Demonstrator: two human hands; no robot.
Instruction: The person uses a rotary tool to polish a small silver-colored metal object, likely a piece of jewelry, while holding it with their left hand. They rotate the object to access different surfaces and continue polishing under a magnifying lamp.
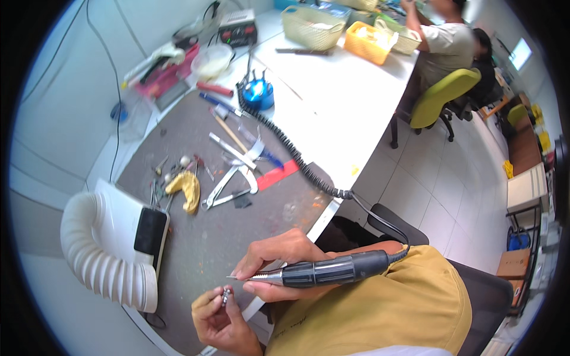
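Note:
My right hand (286,252) grips a black rotary handpiece (335,270) with a silver nose. Its thin bit points left, toward my other hand. Pinched in the fingertips of my left hand (221,323) is a small shiny metal piece (225,295), partly covered by the fingers, so its exact kind does not show. A slight gap separates the bit's tip from the metal piece. Both hands are over the near edge of the grey work mat (219,243). From the handpiece's rear end, a black coiled cord (291,148) runs across the table.
A yellow dental cast (189,191) lies on the mat near white calipers (228,188) and a red strip (277,175). The ribbed white hose (89,249) curves at left. A blue holder (258,95), a control box (238,28) and baskets (312,28) stand farther back. Another person (448,47) sits far right.

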